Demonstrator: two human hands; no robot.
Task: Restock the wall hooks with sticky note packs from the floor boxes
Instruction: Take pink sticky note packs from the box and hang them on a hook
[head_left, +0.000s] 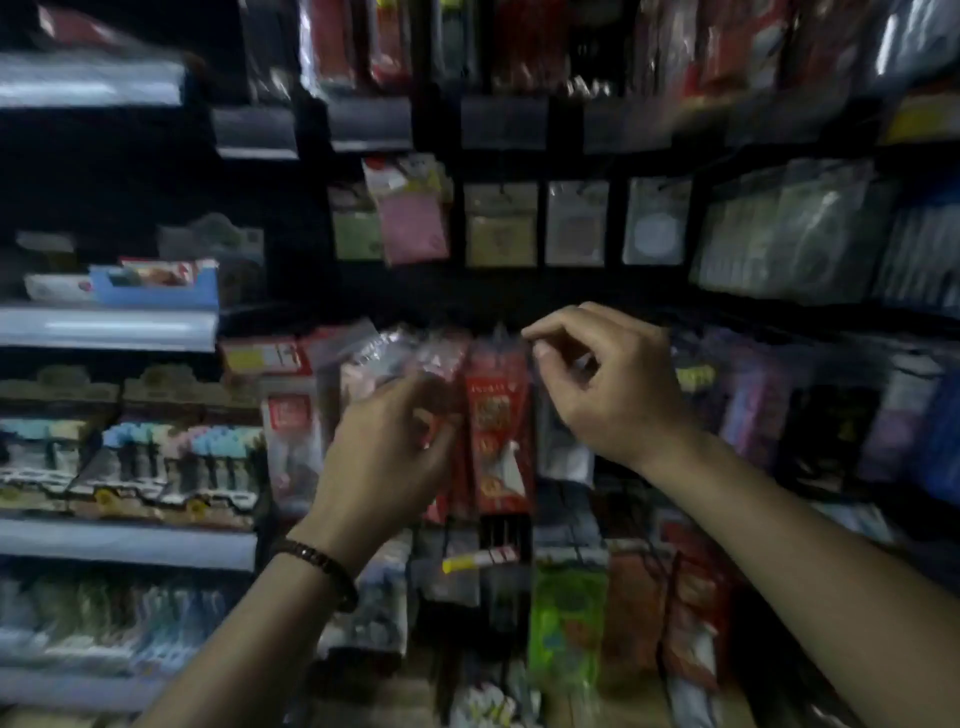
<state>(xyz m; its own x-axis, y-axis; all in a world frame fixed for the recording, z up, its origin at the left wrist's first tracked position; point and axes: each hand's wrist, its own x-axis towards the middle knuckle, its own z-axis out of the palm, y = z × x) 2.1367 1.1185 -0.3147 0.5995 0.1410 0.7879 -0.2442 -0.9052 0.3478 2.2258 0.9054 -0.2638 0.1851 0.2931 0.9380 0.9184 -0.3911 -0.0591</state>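
We are at the hanging step. Our left hand (395, 441) grips a clear plastic pack of pale pink sticky notes (379, 358), fingers curled round its lower part. It is held up at the middle row, just left of a tall red printed pack (498, 415) that hangs there. Our right hand (608, 384) has thumb and forefinger pinched together at the top of that row, but the blur hides whether they hold a tab, the wall hook's tip or nothing.

To do this well, we judge the right hand should steady the hook's end while the left feeds the header hole straight onto it, with no twisting. The hook itself is lost in the dark.

The pack's long axis runs roughly upright, header end up and leaning right, towards the pinch.
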